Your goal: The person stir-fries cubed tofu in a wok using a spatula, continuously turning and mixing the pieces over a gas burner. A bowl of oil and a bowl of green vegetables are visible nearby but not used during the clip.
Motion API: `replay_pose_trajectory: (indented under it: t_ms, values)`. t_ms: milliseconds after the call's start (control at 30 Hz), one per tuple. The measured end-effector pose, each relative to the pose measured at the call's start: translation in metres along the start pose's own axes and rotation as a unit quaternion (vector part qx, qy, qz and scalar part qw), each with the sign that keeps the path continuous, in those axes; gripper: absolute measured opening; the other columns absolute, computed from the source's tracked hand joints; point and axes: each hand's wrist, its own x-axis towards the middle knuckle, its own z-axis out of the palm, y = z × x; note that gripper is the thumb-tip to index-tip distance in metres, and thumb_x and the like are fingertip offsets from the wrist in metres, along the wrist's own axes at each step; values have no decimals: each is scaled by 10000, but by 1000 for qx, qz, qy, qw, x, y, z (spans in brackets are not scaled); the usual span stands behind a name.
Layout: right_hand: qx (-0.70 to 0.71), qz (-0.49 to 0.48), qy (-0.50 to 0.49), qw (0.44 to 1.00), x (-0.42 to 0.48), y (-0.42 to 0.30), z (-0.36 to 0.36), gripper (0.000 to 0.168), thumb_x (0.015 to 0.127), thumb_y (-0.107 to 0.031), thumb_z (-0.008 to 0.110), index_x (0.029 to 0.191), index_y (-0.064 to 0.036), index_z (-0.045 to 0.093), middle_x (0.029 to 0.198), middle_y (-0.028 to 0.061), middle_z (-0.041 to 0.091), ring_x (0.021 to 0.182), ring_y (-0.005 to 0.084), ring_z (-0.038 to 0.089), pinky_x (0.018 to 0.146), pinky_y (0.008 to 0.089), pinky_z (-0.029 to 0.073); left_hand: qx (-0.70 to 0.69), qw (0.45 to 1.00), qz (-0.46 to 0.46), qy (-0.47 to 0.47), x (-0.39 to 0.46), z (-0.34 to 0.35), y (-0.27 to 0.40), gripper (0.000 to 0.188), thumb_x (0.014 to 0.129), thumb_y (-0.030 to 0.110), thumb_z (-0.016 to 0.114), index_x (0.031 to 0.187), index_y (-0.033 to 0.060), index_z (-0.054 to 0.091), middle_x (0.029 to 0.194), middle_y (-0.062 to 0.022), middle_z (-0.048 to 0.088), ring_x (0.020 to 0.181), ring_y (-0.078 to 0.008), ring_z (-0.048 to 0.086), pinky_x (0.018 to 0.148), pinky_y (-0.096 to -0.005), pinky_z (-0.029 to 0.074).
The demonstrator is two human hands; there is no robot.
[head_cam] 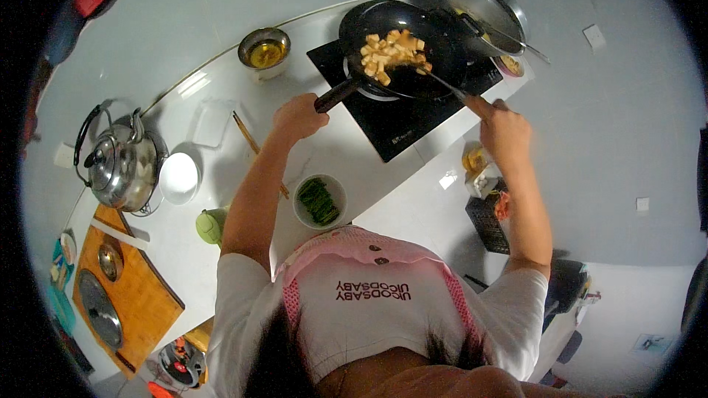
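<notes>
My left hand [300,115] grips the dark handle [336,95] of a black wok [442,74], which sits on a black induction cooktop [392,130]. A heap of browned, pale cubes that look like tofu [387,51] lies on the wok's left side. In my right hand [504,124] is the handle of a metal spatula [444,83]; its far end reaches into the cubes and is partly hidden by them. Close to my body stands a white bowl [344,203] with cut green vegetables [317,202]. Wooden chopsticks [247,131] lie below my left forearm, partly covered.
Left of the cooktop stands a metal bowl of yellow liquid [266,54]. A steel kettle [124,168], a white bowl [179,178] and a wooden cutting board [149,293] with a knife and lid are farther left. A large metal pan [498,16] is behind the wok, against the wall.
</notes>
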Motion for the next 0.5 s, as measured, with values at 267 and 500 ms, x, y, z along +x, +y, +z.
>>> replay_pose_trajectory:
  t_ms: [267,500]
  values:
    - [91,45,40,994,-12,16,-17,392,756,-129,579,1133,-238,586,873,89,598,737,307,600,640,389,494,-19,1000,-20,-10,-10,-10,8,321,694,308,625,873,43,598,724,-121,613,661,-271,602,617,-412,473]
    - [156,39,104,981,-15,13,11,370,754,-158,592,1113,-247,588,878,65,605,717,290,607,605,389,490,-6,999,-21,-27,-9,-10,10,348,697,323,608,897,38,601,798,-145,624,762,-308,616,672,-432,480]
